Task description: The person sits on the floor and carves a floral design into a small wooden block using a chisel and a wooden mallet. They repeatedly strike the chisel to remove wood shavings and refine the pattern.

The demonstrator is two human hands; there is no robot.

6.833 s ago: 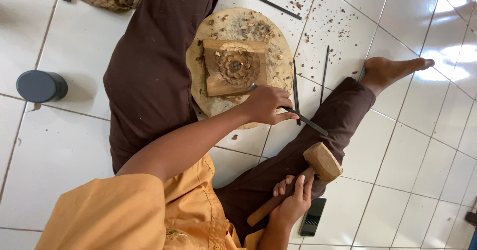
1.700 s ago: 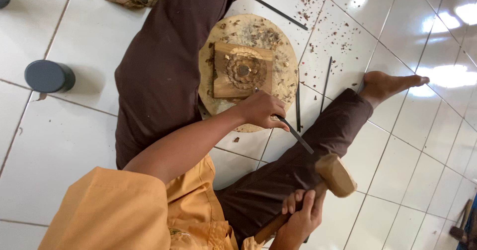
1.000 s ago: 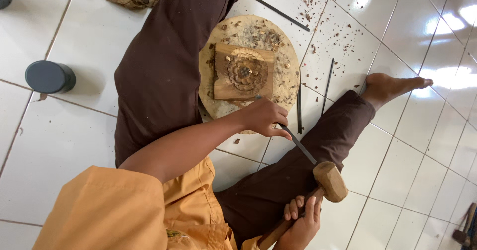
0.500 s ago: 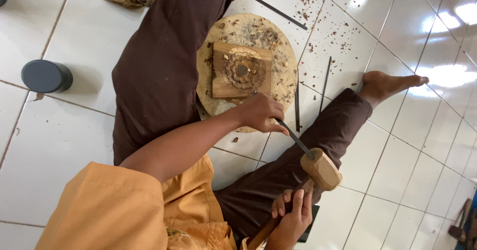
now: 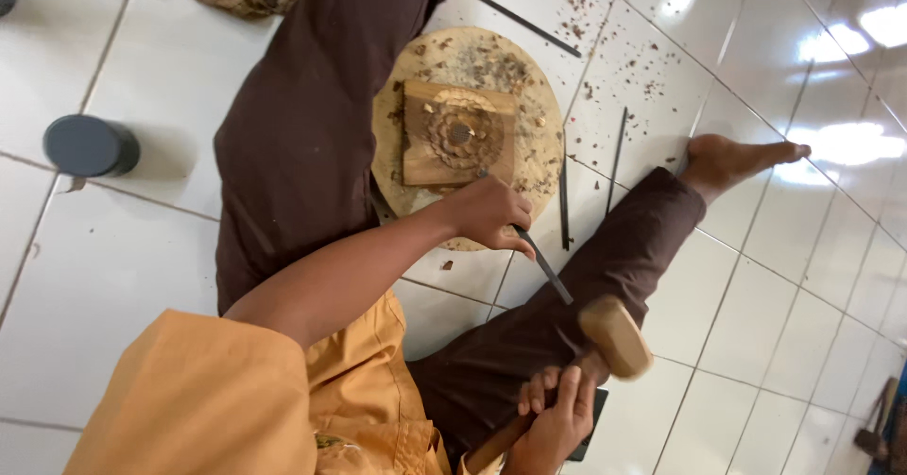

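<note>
**Chisel set at the carving, mallet raised beside it**

Nearest you, your right hand (image 5: 556, 420) is clenched around the handle of a wooden mallet (image 5: 614, 336), whose pale head sits just beside the free end of the chisel, above your brown-trousered leg. A dark flat object lies partly hidden under that hand on the floor.

Further out, your left hand (image 5: 491, 212) grips a slim metal chisel (image 5: 543, 265) with closed fingers; the shaft slants from the hand back toward the mallet head, and its tip is hidden under the hand, at the near edge of the carving.

Beyond your hand, the square wood block (image 5: 460, 133) with a round flower pattern cut into it lies on a round wooden board (image 5: 543, 107), which rests on the white tiled floor (image 5: 123, 248) between your legs. Chips are scattered over the board and the tiles around it.

Just right of the board, two thin dark rods (image 5: 564, 201) lie on the tiles, with a third (image 5: 524, 24) farther off. Your bare foot (image 5: 737, 159) rests to the right. Well to the left stands a dark round container (image 5: 90, 144)
</note>
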